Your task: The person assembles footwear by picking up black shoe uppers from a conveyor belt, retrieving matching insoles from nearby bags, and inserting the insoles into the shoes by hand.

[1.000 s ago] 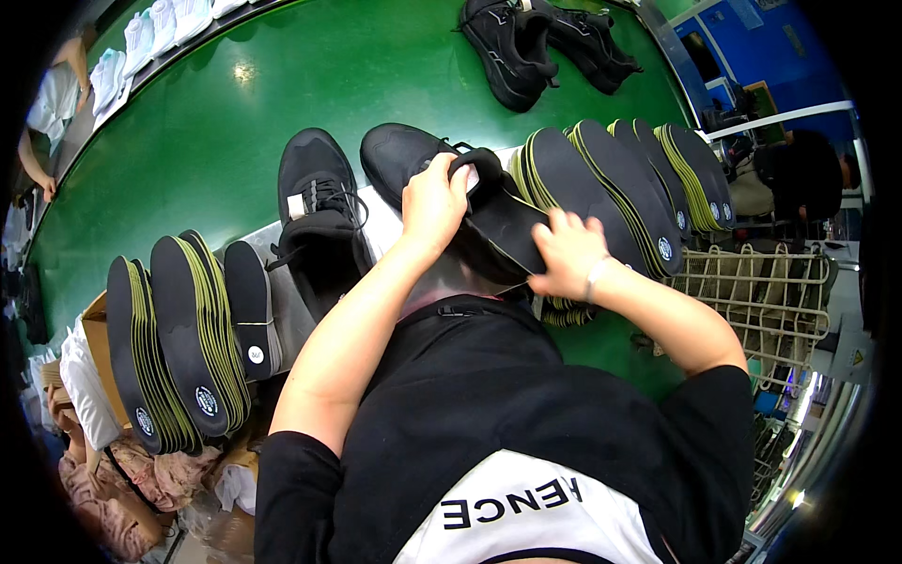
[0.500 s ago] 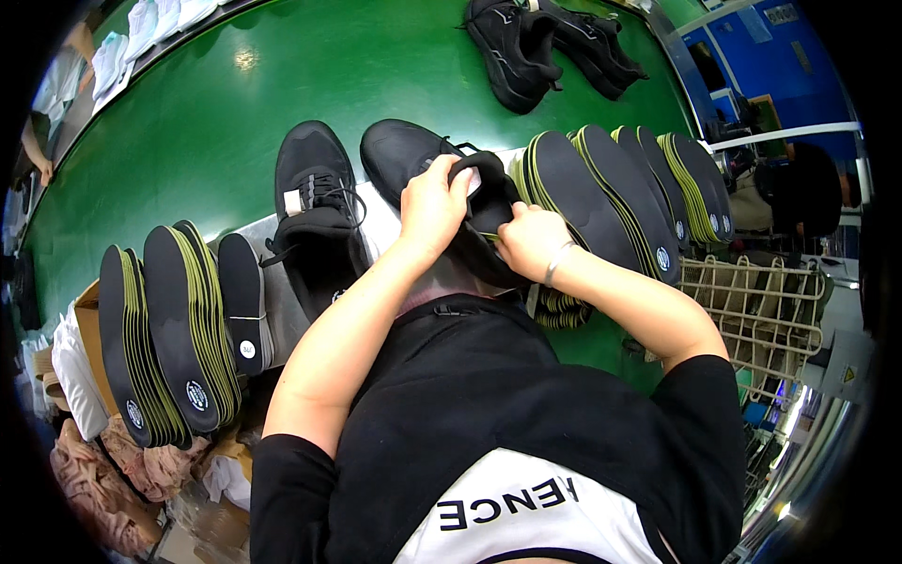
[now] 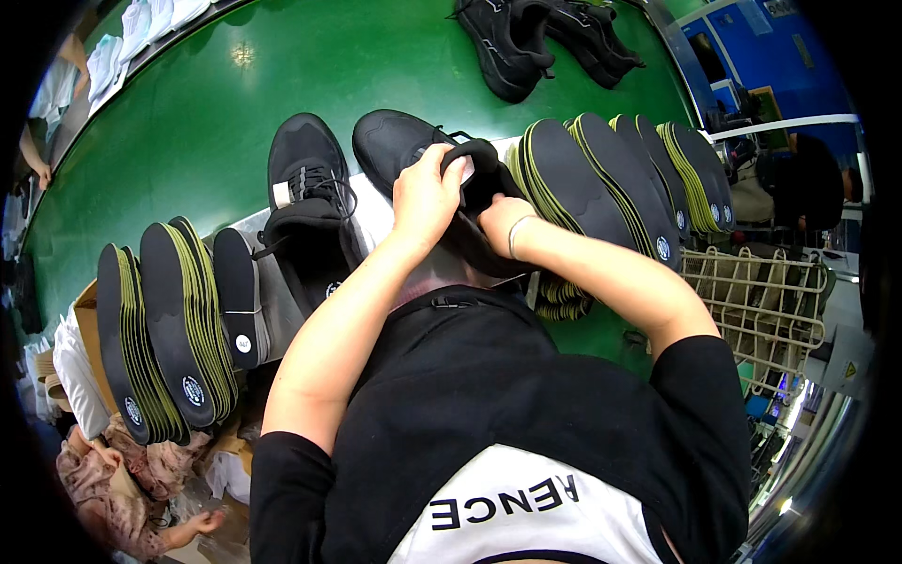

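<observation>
Two black shoes [image 3: 305, 155] were near eleven o'clock, two farther shoes [image 3: 503, 52] near one, and one wire rack [image 3: 752, 305] at three.

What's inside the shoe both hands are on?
The right hand is partly inside the shoe, some fingers hidden. A white patch shows by the left hand. The rest is dark or covered by the right hand, so I can't tell what lies deeper.

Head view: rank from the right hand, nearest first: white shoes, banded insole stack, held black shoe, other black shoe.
From the right hand:
1. Held black shoe: right hand at its opening, left hand gripping it.
2. Other black shoe: just left of the held one.
3. Banded insole stack: farther left.
4. White shoes: far upper left.
</observation>
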{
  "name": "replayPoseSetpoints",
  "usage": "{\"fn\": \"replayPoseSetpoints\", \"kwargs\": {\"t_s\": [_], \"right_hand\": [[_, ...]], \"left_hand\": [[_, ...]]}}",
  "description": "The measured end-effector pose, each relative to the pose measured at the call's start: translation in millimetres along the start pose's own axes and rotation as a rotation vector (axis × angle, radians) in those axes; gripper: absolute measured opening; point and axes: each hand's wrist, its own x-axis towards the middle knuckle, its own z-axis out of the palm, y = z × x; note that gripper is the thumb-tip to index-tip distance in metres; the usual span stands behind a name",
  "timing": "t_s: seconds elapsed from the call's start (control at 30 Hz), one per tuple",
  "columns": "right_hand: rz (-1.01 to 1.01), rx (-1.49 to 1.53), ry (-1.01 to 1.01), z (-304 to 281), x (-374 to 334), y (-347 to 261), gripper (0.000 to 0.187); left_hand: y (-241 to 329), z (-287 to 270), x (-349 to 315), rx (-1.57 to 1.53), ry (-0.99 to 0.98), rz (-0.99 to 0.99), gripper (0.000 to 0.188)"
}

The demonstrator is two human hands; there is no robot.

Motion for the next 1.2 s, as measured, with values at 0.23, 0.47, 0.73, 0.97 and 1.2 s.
{"fn": "replayPoseSetpoints", "kwargs": {"t_s": [0.23, 0.47, 0.73, 0.97, 1.2], "right_hand": [[-0.018, -0.013, -0.162, -17, -7, -2, 0.041], [-0.056, -0.160, -0.091, -10, -9, -8, 0.019], [-0.260, 0.004, -0.260, -39, -70, 10, 0.030], [-0.186, -0.027, -0.512, -12, -37, 8, 0.034], [-0.158, -0.046, -0.455, -13, -42, 8, 0.035]], "left_hand": [[-5, -1, -1, -0.003, 0.010, 0.048, 0.021], [-4, -2, -3, 0.013, 0.010, 0.033, 0.022], [-9, 1, -2, -0.022, 0.029, 0.052, 0.022], [-7, -1, 2, -0.054, -0.005, -0.003, 0.024], [-17, 1, 6, -0.352, -0.102, -0.149, 0.031]]}}
